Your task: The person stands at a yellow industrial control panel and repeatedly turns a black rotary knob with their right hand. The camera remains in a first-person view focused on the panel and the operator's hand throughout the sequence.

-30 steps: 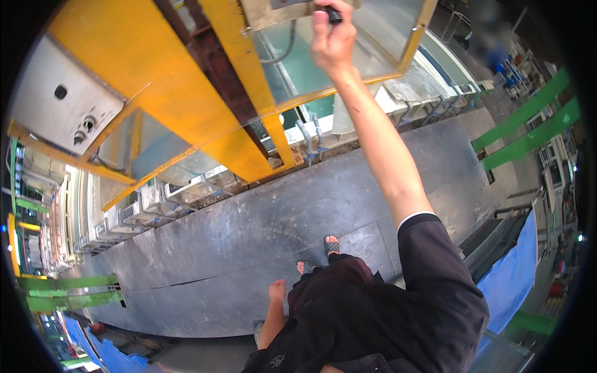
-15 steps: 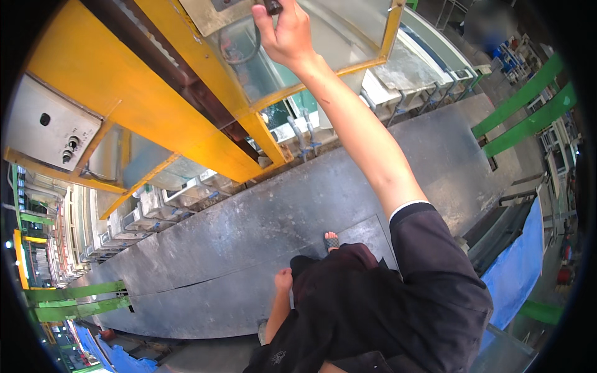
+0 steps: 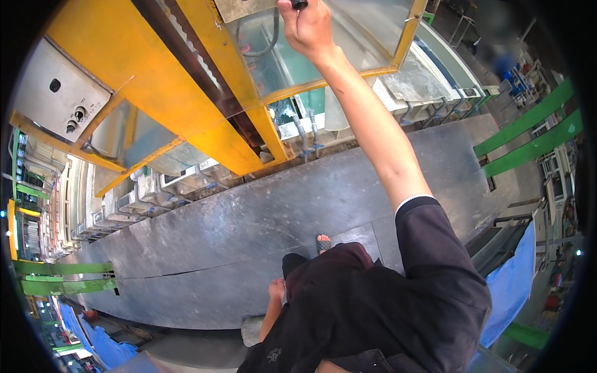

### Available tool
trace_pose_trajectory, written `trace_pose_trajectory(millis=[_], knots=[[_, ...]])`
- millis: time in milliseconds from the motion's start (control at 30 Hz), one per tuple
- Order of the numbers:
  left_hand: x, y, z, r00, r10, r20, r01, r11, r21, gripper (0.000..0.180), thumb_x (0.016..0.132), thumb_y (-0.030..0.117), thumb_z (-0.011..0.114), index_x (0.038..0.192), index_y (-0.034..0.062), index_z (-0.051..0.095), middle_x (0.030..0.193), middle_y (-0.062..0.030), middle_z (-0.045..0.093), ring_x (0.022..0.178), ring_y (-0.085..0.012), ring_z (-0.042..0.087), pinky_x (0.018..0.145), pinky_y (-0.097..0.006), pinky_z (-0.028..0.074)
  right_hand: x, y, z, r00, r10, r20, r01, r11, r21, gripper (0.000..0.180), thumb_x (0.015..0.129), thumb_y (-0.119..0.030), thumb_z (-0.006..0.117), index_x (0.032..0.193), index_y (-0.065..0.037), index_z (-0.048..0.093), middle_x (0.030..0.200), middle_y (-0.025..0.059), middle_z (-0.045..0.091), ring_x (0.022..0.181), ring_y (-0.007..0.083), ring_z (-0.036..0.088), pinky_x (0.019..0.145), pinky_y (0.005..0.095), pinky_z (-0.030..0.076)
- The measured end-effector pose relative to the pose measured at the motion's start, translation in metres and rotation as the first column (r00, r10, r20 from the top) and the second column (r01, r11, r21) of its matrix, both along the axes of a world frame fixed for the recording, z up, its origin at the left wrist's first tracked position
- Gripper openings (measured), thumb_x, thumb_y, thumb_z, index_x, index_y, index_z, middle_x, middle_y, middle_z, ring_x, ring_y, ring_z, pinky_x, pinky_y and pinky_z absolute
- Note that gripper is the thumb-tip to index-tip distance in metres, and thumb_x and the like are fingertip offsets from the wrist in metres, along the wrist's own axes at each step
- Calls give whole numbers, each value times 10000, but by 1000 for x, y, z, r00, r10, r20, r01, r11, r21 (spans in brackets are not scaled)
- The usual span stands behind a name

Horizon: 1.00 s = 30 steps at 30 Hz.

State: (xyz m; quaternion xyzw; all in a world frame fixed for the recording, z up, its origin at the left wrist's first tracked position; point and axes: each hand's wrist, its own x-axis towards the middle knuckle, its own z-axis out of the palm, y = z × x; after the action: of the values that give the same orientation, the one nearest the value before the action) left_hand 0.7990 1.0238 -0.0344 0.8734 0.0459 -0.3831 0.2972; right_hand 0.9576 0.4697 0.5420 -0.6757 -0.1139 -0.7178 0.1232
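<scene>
My right hand (image 3: 309, 26) is raised high and shut on a black handle (image 3: 300, 4) at the top edge of the picture. The handle sits on a yellow-framed machine door (image 3: 348, 74) with a clear panel; hoses show behind the panel. My right arm, in a dark short sleeve, stretches up to it from the lower right. My left hand (image 3: 275, 290) hangs low beside my thigh and holds nothing I can see; its fingers are too small to read. One sandalled foot (image 3: 323, 243) stands on the dark metal floor plate (image 3: 217, 248).
A wide yellow beam (image 3: 161, 93) runs diagonally, with a grey control box (image 3: 53, 93) carrying buttons at upper left. A row of grey metal fixtures (image 3: 155, 186) lines the machine's base. Green rails (image 3: 528, 133) stand at right and more green rails (image 3: 62, 276) at left. A blue sheet (image 3: 510, 292) hangs at right.
My right hand stays on the black handle. The view has shifted, so the yellow frame and clear panel sit differently, and my arm now reaches more steeply upward.
</scene>
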Motion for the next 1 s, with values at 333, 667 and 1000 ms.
trace_pose_trajectory(millis=[333, 667, 1000], knots=[[21, -34, 34, 998, 30, -51, -36, 992, -123, 325, 789, 324, 564, 860, 18, 648, 681, -85, 623, 643, -183, 584, 620, -343, 459, -27, 33, 43, 954, -108, -279, 192, 936, 295, 147, 859, -204, 511, 922, -72, 518, 890, 172, 599, 829, 361, 568, 697, 396, 460], [31, -34, 19, 984, 177, -7, -175, 970, -167, 256, 803, 254, 566, 809, 5, 625, 648, -37, 599, 581, -126, 549, 561, -281, 433, -18, 14, 46, 989, 146, 19, -148, 975, 164, 183, 780, -205, 620, 821, -35, 563, 741, 143, 586, 722, 296, 588, 660, 352, 467], [-4, -34, 34, 994, 103, -48, -110, 976, -188, 185, 809, 156, 561, 874, 2, 639, 747, -59, 642, 654, -131, 582, 616, -271, 467, -11, 11, 55, 998, -61, 0, 59, 970, 235, 279, 786, -193, 576, 563, -28, 548, 561, 139, 535, 609, 310, 536, 555, 402, 424]])
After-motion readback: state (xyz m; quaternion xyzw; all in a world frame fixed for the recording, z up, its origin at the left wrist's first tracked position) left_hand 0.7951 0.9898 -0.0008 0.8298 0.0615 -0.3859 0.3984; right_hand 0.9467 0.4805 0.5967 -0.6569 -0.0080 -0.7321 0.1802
